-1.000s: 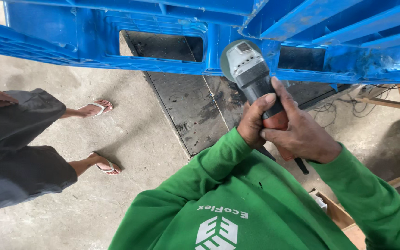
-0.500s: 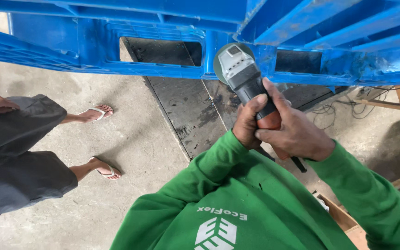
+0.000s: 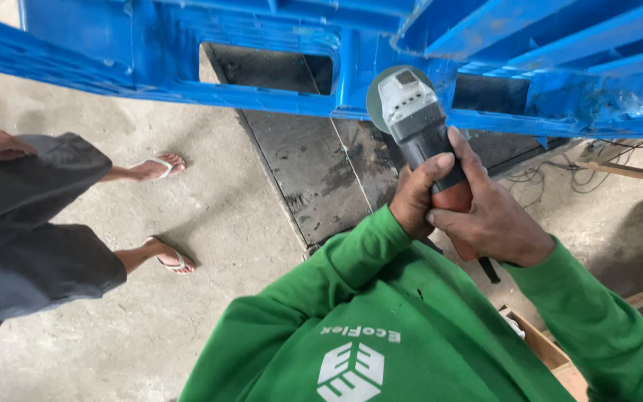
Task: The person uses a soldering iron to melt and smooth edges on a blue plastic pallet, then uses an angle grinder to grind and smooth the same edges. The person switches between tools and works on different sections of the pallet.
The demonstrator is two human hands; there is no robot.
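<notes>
Both hands are wrapped around the body of an angle grinder [image 3: 420, 141]. The left hand [image 3: 420, 199] closes on it from the near side, thumb up along the dark housing, and the right hand [image 3: 485, 212] clamps over the reddish rear grip, fingers curled tight. Green sleeves [image 3: 351, 275] run back from both wrists toward the camera.

Since the frame a second back the grinder has travelled left and slightly up. Its grey head and round disc guard, which stood just under the blue edge, now overlap the lower rail of the blue plastic pallet [image 3: 277, 97], at the upright between two openings. The hands have followed without changing their hold. My reading is that the disc is now being brought onto the pallet's rail rather than hovering below it, though actual contact is hidden behind the guard.

Beyond the pallet lies a dark steel plate [image 3: 314, 171] on the concrete floor [image 3: 210, 223]. At the left another person's legs in sandals [image 3: 165, 212] stand in much the same place as before.
</notes>
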